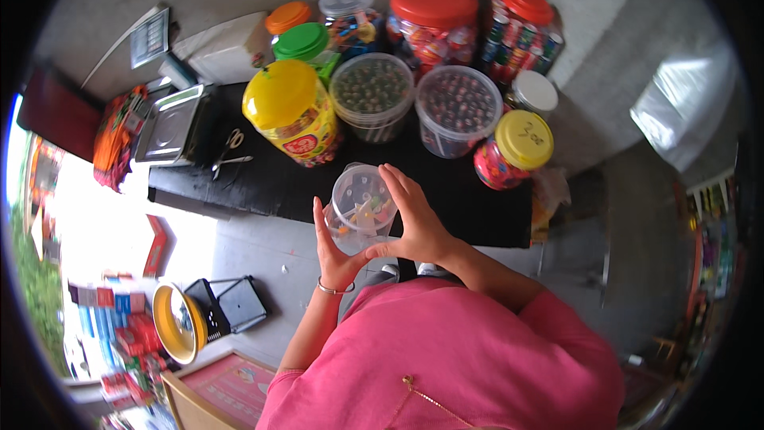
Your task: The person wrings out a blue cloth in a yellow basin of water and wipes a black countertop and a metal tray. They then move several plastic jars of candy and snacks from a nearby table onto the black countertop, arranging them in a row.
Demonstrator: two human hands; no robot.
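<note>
A clear plastic tub point(358, 174) with small colourful pieces inside is at the front edge of the black table. Part of the tub shows past that edge; whether it rests there or is lifted cannot be told. My left hand point(340, 263), with a bangle at the wrist, is on its left, fingers upright and a small gap to the rim. From the right, my right hand point(418, 227) reaches around it, fingertips at the far rim. My thumbs meet in front of the tub. I cannot see whether either hand grips it.
Behind stand a yellow-lidded candy jar point(286, 98), two tubs of dark round sweets point(371, 92), a red-lidded jar point(433, 12) and a smaller yellow-lidded jar point(516, 143). Scissors point(234, 140) and a metal tray point(170, 125) lie left. A yellow basin point(194, 334) sits below left.
</note>
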